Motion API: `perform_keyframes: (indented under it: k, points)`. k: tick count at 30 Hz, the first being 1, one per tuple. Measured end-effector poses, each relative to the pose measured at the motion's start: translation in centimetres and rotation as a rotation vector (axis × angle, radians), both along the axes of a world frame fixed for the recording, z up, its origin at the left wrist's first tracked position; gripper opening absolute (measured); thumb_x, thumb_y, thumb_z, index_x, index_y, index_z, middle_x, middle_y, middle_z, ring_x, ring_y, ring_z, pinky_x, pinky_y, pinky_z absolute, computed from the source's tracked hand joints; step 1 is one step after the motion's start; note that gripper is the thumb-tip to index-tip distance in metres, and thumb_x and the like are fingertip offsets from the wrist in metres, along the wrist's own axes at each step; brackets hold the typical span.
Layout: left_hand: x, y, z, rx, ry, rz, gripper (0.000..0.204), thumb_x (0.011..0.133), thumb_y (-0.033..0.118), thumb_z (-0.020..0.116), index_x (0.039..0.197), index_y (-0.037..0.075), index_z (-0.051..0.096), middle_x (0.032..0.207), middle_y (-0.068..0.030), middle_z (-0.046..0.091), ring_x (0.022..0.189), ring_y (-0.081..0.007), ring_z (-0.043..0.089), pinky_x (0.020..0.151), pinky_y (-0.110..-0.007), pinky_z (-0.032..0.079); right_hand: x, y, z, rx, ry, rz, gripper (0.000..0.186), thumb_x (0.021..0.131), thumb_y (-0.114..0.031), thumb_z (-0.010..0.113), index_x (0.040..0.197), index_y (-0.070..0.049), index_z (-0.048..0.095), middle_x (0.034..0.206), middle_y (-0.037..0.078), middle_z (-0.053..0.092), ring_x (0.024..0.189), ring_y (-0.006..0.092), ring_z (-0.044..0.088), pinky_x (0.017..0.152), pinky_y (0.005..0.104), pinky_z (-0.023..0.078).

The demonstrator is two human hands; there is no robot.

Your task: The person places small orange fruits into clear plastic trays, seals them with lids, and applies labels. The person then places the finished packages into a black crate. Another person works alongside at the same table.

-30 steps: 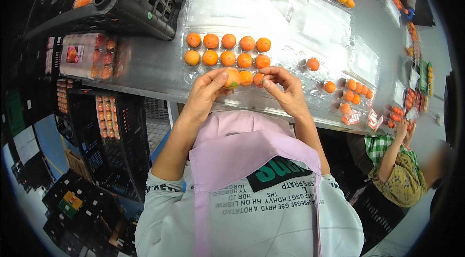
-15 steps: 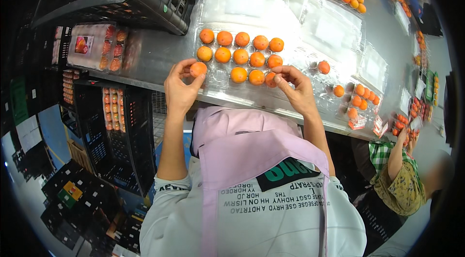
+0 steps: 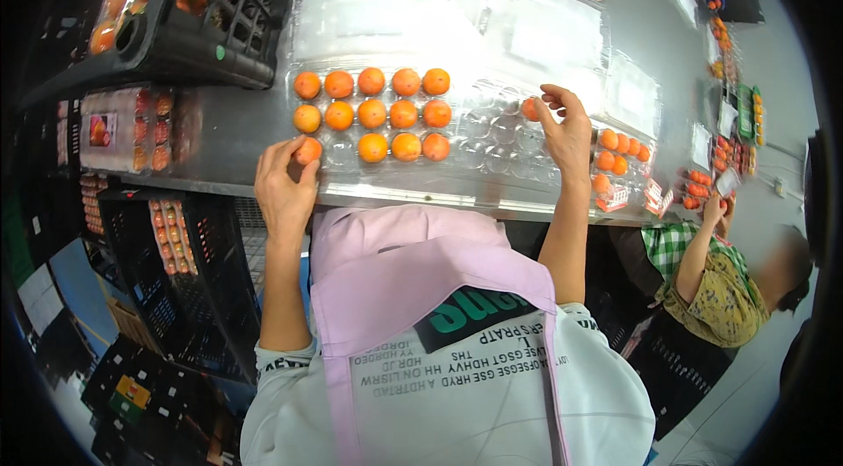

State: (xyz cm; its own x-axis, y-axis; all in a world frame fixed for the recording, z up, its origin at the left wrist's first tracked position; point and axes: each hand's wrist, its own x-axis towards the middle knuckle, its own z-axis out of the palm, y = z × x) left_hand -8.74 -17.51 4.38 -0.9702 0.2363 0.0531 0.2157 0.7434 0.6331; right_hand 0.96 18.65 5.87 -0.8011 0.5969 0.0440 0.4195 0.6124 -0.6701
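The left hand (image 3: 285, 187) has its grip pinching a round orange fruit (image 3: 308, 151) at the near left corner of a clear tray (image 3: 339, 150). The tray's long side runs left to right along the counter (image 3: 230, 119), and orange fruits (image 3: 372, 114) sit in it in rows the same way. Over the next clear tray (image 3: 493, 127), the right hand (image 3: 569, 130) curves beside another orange fruit (image 3: 529, 109); I cannot tell if its grip pinches it.

A round orange fruit (image 3: 308, 151) is at the lower-left of a clear plastic tray (image 3: 340, 150), left of centre; a second fruit (image 3: 530, 109), right of centre.
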Motion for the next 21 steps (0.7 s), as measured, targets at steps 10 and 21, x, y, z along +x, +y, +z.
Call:
perform_keyframes:
  k: [10, 21]
  points:
    - [-1.1, -1.1, 0.6, 0.131, -0.201, -0.095, 0.039, 0.071, -0.001, 0.068, 0.109, 0.005, 0.062, 0.11, -0.0081, 0.058, 0.085, -0.0172, 0.058, 0.078, -0.029, 0.048, 0.7, 1.3, 0.4, 0.144, -0.257, 0.234, 0.03, 0.074, -0.013, 0.069, 0.103, -0.007, 0.063, 0.102, 0.008, 0.06, 0.093, 0.0282, 0.059, 0.08, 0.0365, 0.048]
    - [-1.8, -0.5, 1.5, 0.184, -0.069, -0.008, 0.031, 0.08, 0.0, 0.065, 0.11, 0.003, 0.061, 0.114, -0.0077, 0.056, 0.086, -0.0136, 0.058, 0.078, -0.027, 0.049, 1.5, 1.4, -0.1, 0.102, -0.098, 0.05, 0.029, 0.072, -0.016, 0.072, 0.097, -0.003, 0.066, 0.083, 0.008, 0.064, 0.075, 0.0179, 0.06, 0.071, 0.0302, 0.049]
